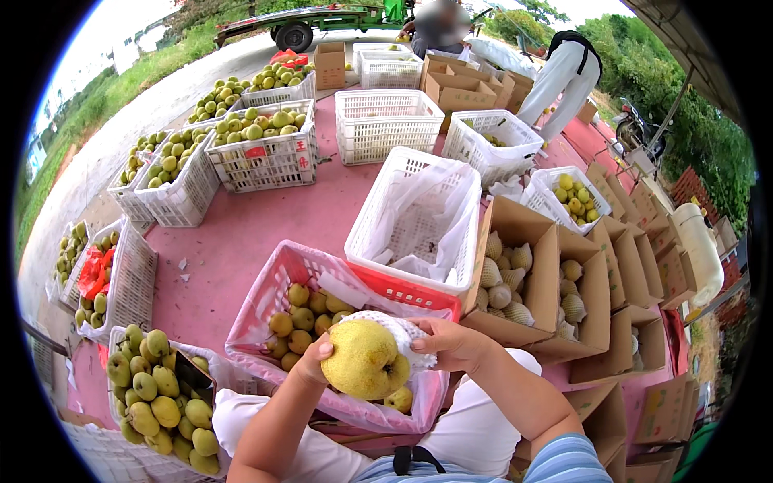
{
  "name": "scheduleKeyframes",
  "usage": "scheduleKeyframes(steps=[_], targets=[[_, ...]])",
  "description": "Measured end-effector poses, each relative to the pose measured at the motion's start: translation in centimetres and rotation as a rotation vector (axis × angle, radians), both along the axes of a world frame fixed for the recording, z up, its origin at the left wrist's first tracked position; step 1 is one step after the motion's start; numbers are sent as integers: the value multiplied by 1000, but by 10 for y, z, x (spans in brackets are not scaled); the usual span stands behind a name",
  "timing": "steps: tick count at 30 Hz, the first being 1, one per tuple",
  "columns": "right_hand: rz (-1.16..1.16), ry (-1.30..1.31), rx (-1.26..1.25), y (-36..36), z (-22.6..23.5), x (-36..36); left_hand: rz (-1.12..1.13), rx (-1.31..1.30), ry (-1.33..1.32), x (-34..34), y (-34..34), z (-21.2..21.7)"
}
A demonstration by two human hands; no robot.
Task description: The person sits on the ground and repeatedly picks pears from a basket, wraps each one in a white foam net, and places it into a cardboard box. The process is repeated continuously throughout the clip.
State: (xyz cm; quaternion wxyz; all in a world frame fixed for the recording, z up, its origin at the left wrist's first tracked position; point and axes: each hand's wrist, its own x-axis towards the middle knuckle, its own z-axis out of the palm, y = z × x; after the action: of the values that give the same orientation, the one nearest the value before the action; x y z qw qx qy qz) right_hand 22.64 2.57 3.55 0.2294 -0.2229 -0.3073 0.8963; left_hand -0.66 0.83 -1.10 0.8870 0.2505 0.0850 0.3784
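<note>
Between my hands is a large yellow-green pear [360, 358], held above a pink crate [251, 332] lined with thin plastic. My left hand [312, 366] grips the pear's left side, thumb on top. A white foam net sleeve [405, 332] covers the far right side of the fruit, and my right hand [455, 344] pinches its edge. Below lie several loose pears [302, 319] in the crate. By my left knee stands a white crate heaped with bare pears [165, 406]. To the right, an open cardboard box [527, 229] contains pears in foam nets [507, 278].
A white crate [366, 221] with a crumpled plastic liner stands just beyond the pink one. More pear-filled crates [266, 165] line the left. Cardboard boxes [616, 338] crowd the right side. Two people are farther back, one bending in pale trousers [560, 84], near a green flatbed vehicle [322, 20].
</note>
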Motion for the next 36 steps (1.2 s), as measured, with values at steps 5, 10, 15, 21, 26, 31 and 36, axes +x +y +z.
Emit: scheduleKeyframes(steps=[5,10,15,21,26,31,36], targets=[[-269,-430,430,7,26,2,220,17,53,8,6,7],[-429,-716,917,-20,45,-22,435,64,132,9,8,6],[-657,-933,1375,-50,44,-53,541,212,160,10,8,2],[-654,-877,1873,-52,33,-54,691,-75,173,12,11,10],[-648,-539,1232,-6,15,-58,570,75,265,17,-4,30],[-480,-182,817,2,24,-55,702,593,495,-10,8,36],[-561,-156,738,-3,27,-78,826,524,345,0,7,36]])
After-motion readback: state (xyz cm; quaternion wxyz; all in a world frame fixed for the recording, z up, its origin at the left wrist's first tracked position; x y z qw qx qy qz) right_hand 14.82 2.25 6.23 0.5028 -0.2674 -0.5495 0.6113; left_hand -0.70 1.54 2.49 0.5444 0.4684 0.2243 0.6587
